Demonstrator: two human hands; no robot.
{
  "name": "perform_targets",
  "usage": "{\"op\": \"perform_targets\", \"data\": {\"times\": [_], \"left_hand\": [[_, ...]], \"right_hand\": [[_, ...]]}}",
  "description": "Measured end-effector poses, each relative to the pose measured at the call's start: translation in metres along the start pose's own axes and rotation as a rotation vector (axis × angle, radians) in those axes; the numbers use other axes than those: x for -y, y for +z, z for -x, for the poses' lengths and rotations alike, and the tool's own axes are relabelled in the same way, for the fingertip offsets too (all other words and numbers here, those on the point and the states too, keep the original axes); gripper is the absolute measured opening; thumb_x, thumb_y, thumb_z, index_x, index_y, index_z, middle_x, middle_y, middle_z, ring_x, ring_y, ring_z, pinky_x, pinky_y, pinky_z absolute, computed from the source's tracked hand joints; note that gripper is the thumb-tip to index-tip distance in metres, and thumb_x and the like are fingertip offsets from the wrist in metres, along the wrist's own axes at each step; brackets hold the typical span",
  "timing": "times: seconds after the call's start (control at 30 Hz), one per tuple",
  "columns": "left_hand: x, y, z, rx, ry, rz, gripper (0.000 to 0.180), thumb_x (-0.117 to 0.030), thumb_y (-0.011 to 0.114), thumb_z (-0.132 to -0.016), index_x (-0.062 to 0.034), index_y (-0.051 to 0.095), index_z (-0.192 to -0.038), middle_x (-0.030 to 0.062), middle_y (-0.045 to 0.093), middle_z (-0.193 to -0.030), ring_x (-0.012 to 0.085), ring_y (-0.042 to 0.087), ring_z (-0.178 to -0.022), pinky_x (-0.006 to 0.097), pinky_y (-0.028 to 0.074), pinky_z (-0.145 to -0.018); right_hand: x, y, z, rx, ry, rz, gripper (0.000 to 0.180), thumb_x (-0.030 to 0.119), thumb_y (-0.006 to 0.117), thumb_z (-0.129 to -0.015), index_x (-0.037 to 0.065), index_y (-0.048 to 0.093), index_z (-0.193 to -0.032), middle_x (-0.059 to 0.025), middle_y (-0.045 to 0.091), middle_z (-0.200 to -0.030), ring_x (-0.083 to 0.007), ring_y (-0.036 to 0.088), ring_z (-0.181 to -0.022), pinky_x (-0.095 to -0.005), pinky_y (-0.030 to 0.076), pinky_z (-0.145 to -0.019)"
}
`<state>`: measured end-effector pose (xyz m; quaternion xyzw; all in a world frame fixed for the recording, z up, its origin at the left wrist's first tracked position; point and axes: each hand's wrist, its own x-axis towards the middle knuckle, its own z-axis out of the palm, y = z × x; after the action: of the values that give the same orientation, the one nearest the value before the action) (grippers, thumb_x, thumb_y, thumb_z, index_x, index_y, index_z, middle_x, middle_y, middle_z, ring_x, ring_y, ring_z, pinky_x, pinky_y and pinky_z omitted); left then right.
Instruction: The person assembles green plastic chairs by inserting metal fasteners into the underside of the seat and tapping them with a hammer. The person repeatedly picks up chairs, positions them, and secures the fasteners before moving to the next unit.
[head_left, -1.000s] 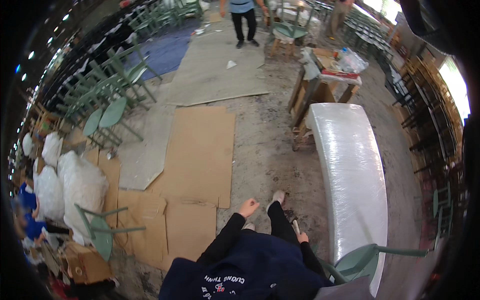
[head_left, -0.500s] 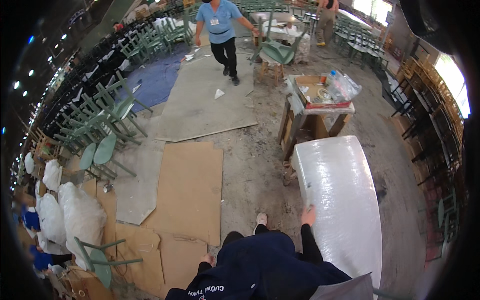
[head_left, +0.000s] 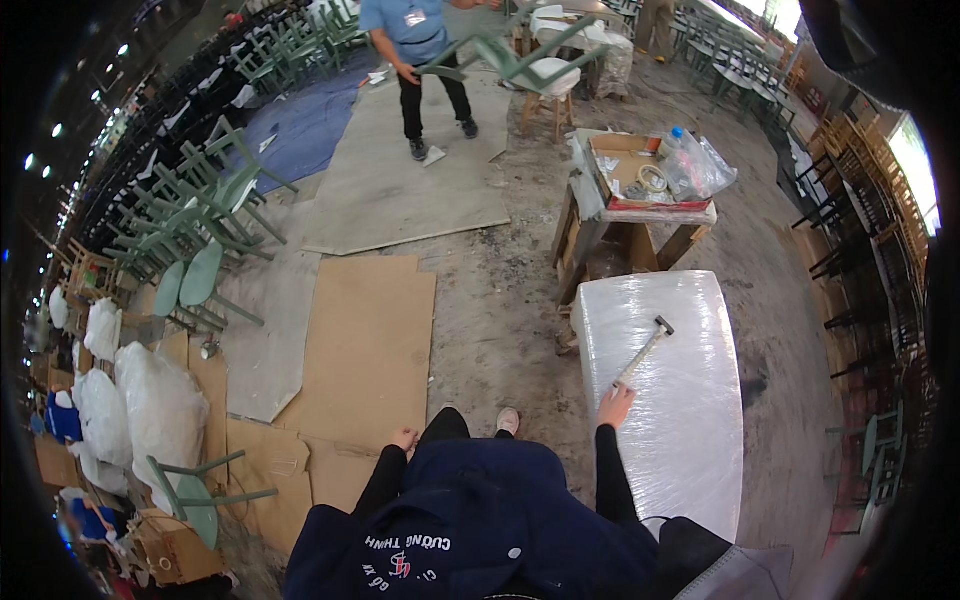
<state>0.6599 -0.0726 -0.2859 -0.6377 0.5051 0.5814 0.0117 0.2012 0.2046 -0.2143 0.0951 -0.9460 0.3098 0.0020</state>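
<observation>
My right hand point(head_left: 615, 406) is closed round the handle end of a hammer point(head_left: 640, 357) with a pale handle and a dark head. The hammer lies aslant over a long bench top point(head_left: 700, 440) wrapped in shiny clear film over white, its head pointing away from me. Beside my left thigh hangs my left hand point(head_left: 404, 439), its fingers curled in. Whether anything is inside them is too small to make out. Flat cardboard sheets point(head_left: 365, 350) cover the floor to the left of that hand.
A wooden stand point(head_left: 640, 215) beyond the bench bears a shallow cardboard box point(head_left: 625, 165), tape rolls and a plastic bag point(head_left: 698, 170). Ahead, a co-worker point(head_left: 425, 60) handles a green chair point(head_left: 515, 68) above a stool. Green chairs point(head_left: 205, 275) line the left; a chair point(head_left: 200, 510) stands lower left.
The hammer now shows on the bench in my right hand; it was not discernible before. My view has shifted as I walk. The co-worker has come closer and tilted the green chair.
</observation>
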Motion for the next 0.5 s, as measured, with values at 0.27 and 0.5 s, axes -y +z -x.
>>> {"op": "perform_targets", "data": {"times": [0.27, 0.5], "left_hand": [[-0.087, 0.034, -0.019, 0.023, 0.136, -0.012, 0.023, -0.022, 0.058, -0.087, -0.0028, 0.056, -0.099, 0.0076, 0.063, -0.077, 0.0146, 0.059, -0.062, 0.03, 0.047, -0.053], [-0.05, 0.008, 0.004, -0.151, 0.181, 0.062, 0.024, -0.02, 0.059, -0.085, 0.0007, 0.058, -0.097, 0.0093, 0.063, -0.078, 0.0179, 0.059, -0.067, 0.032, 0.049, -0.063]], "right_hand": [[-0.117, 0.049, 0.16, 0.908, 0.239, 0.093, 0.031, 0.029, 0.058, -0.082, 0.003, 0.067, -0.097, -0.021, 0.067, -0.093, -0.0375, 0.063, -0.093, -0.0442, 0.049, -0.08], [-0.116, 0.072, 0.155, 1.127, 0.025, 0.275, 0.037, 0.034, 0.057, -0.082, 0.003, 0.067, -0.099, -0.0208, 0.067, -0.093, -0.0374, 0.063, -0.094, -0.0435, 0.049, -0.081]]}}
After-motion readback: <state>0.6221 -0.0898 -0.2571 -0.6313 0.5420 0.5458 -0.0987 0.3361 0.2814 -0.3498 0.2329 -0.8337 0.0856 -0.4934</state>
